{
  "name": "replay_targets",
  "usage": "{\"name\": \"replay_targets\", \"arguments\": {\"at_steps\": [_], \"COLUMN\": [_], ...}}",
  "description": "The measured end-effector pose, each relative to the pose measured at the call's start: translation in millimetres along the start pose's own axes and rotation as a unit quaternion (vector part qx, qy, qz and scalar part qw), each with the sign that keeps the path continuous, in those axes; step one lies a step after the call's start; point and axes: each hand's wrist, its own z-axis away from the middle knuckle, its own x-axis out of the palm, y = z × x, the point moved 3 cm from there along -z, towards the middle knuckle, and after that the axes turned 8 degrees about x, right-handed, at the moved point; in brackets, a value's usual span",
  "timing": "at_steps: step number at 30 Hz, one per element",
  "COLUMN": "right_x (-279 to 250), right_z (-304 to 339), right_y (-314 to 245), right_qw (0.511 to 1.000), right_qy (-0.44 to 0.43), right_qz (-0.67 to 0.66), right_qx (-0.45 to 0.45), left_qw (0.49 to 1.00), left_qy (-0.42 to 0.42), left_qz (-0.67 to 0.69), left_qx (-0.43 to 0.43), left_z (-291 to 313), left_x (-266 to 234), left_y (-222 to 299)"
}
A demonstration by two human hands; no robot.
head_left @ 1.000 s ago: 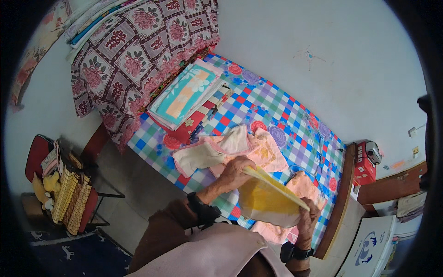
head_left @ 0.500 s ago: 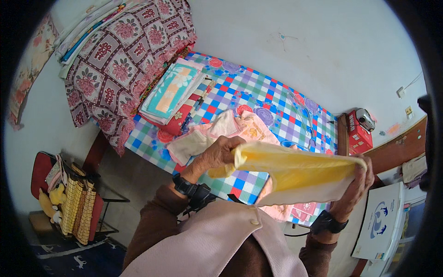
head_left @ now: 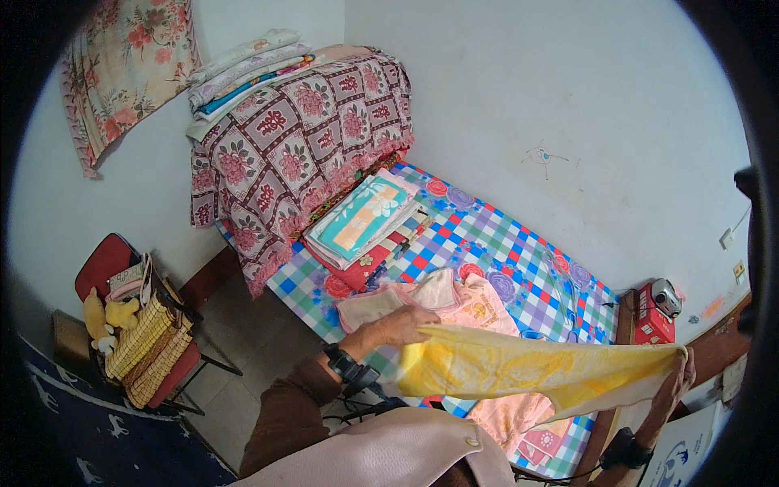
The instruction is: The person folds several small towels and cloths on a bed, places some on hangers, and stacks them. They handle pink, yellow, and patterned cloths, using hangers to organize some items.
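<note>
A yellow and white towel (head_left: 519, 369) is stretched between my two hands above the bed. My left hand (head_left: 399, 326) is closed on its left end. At the opposite end, my right hand (head_left: 675, 380) grips the corner, its fingers partly hidden by the cloth. Below and beyond it, a pink towel (head_left: 487, 302) with a pale underside lies loosely spread on the checked bedsheet (head_left: 519, 239). More pink cloth (head_left: 507, 418) shows under the towel's lower edge. A folded stack of towels (head_left: 361, 219), turquoise and white on top, rests farther back on the bed.
A patterned cover (head_left: 300, 134) drapes a pile at the bed's head, with folded cloths (head_left: 251, 69) on top. To the left stands a red chair (head_left: 105, 264) holding a woven mat (head_left: 150, 345) and plush toys (head_left: 122, 312). A red box (head_left: 653, 316) carries a small radio (head_left: 666, 299).
The towel has been pulled out longer and flatter, with my hands farther apart. My view has shifted, so the bed and chair sit lower and more to the right.
</note>
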Motion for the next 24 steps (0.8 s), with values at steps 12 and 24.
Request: {"name": "replay_targets", "arguments": {"at_steps": [12, 24], "right_x": [-39.8, -29.9], "right_z": [7.0, 324.9], "right_y": [126.0, 214.9], "right_qw": [0.988, 0.940], "right_qy": [-0.008, -0.139], "right_qz": [0.143, 0.145], "right_qx": [0.055, 0.277], "left_qw": [0.973, 0.984], "left_qy": [0.202, -0.056], "left_qz": [-0.107, -0.044], "left_qx": [0.012, -0.163], "left_z": [-59.0, 78.3], "left_x": [-63.2, 50.9], "left_y": [-7.8, -58.7]}}
